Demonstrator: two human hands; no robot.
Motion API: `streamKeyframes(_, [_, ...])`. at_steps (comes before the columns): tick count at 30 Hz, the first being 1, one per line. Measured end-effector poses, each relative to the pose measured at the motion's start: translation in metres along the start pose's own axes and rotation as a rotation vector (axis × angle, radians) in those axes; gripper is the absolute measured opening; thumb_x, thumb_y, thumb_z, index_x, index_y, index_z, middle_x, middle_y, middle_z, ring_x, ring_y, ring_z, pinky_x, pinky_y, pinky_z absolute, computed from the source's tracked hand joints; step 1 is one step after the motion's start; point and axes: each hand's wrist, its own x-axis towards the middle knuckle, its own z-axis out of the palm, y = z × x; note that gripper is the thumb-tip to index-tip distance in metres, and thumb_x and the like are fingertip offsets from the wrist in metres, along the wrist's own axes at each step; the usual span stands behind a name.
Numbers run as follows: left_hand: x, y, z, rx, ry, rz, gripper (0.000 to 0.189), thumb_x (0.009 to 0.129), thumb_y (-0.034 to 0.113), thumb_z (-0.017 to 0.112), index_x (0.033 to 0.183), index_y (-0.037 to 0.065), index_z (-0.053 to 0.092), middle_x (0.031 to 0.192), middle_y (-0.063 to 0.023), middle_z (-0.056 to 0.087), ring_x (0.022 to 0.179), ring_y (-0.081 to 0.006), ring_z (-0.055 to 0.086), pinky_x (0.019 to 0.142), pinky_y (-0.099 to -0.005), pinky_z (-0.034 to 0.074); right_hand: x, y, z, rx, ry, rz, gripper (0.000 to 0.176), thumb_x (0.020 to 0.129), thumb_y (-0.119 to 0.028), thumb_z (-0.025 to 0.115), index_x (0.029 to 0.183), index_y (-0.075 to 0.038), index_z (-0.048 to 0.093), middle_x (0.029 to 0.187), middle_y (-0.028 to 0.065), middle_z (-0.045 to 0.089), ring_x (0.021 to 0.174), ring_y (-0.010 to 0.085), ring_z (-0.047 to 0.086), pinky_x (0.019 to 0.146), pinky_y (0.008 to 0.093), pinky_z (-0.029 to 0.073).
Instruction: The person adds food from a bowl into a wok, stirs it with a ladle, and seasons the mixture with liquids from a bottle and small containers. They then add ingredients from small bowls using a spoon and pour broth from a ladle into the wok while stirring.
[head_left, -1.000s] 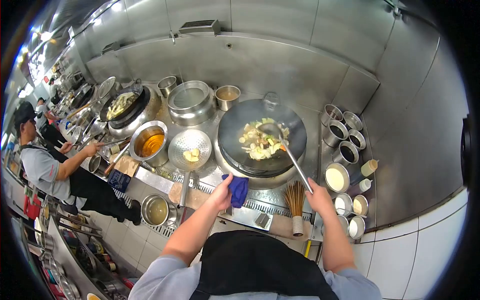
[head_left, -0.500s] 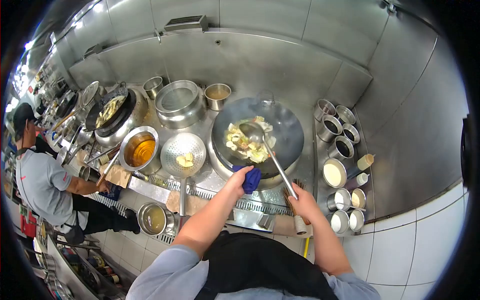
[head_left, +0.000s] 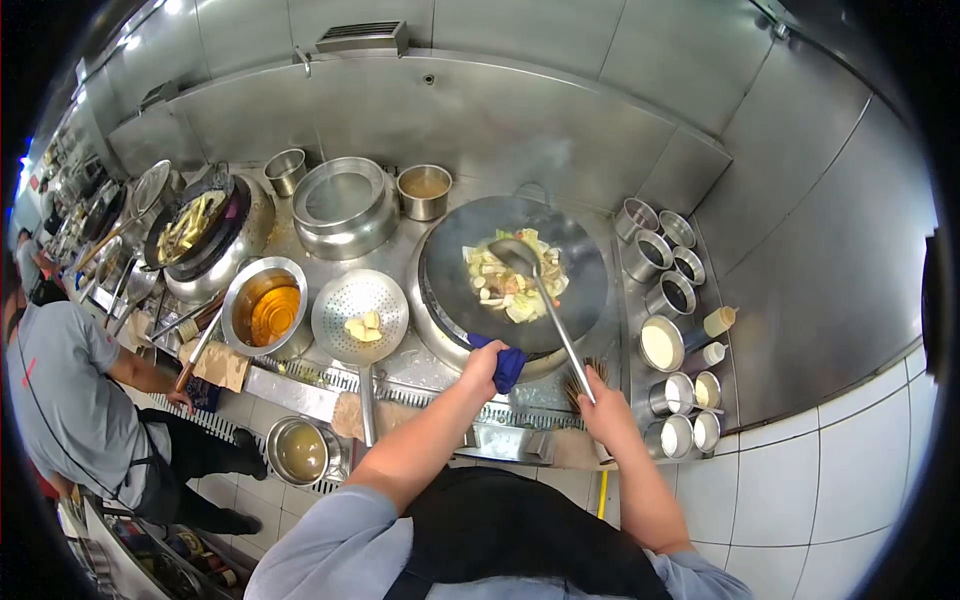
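In the head view, my left hand point(head_left: 482, 371) is closed round a folded blue cloth point(head_left: 509, 369) at the near rim of a large dark wok point(head_left: 583, 265). Whatever handle or rim lies under the cloth is hidden. Fingers wrapped round its long metal handle, my right hand point(head_left: 607, 412) grips a ladle point(head_left: 560, 333). The ladle's bowl rests among chopped pale vegetables point(head_left: 520, 302) in the middle of the wok. Faint smoke or steam rises at the back of the wok.
Left of the wok lies a perforated strainer point(head_left: 335, 318) with pale pieces in it, beside a pot of amber liquid point(head_left: 236, 318). Seasoning containers point(head_left: 661, 343) line the right side. A co-worker point(head_left: 70, 385) stands at the left. A pan of cloudy liquid point(head_left: 300, 450) sits low in front.
The wok with its food has shifted slightly right, and the vegetables lie differently around the ladle. The co-worker has bent lower and turned away. My view has swung slightly.
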Motion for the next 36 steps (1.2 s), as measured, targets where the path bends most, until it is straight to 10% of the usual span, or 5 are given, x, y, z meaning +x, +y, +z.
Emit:
streamKeyframes(28, [-0.087,0.007,-0.044,-0.017,-0.252,-0.257,0.030,0.086,0.027,0.063,0.102,0.002,0.061,0.093,-0.0084,0.067,0.080,-0.0171,0.066,0.072,-0.0275,0.056,0.014,0.008,0.016,0.012,0.048,0.098,0.052,0.085,-0.018,0.056,0.134,-0.007,0.043,0.104,0.0261,0.061,0.090,0.0417,0.061,0.080,0.0431,0.049])
streamKeyframes(31, [-0.105,0.001,-0.047,-0.009,-0.127,-0.257,0.031,0.086,0.028,0.062,0.104,0.002,0.062,0.093,-0.0079,0.068,0.078,-0.0153,0.066,0.069,-0.0266,0.056,0.018,0.023,0.026,0.124,0.094,-0.121,0.054,0.085,-0.019,0.057,0.134,-0.004,0.041,0.105,0.0258,0.061,0.086,0.0409,0.062,0.077,0.0431,0.049])
streamKeyframes(34, [-0.104,-0.002,-0.057,-0.007,-0.173,-0.296,0.030,0.087,0.026,0.061,0.104,0.002,0.062,0.093,-0.0080,0.068,0.078,-0.0154,0.066,0.070,-0.0263,0.056,0.019,0.005,0.007,0.460,-0.245,0.198,0.054,0.085,-0.019,0.057,0.133,-0.002,0.042,0.110,0.0253,0.060,0.085,0.0401,0.063,0.076,0.0432,0.049])
streamKeyframes(36, [-0.104,-0.006,-0.061,-0.041,-0.150,-0.281,0.030,0.087,0.025,0.061,0.104,0.001,0.063,0.093,-0.0079,0.068,0.077,-0.0157,0.066,0.070,-0.0262,0.055,0.017,0.019,0.023,0.273,0.074,-0.088,0.053,0.085,-0.018,0.057,0.133,-0.002,0.042,0.109,0.0251,0.060,0.086,0.0404,0.062,0.077,0.0429,0.049])
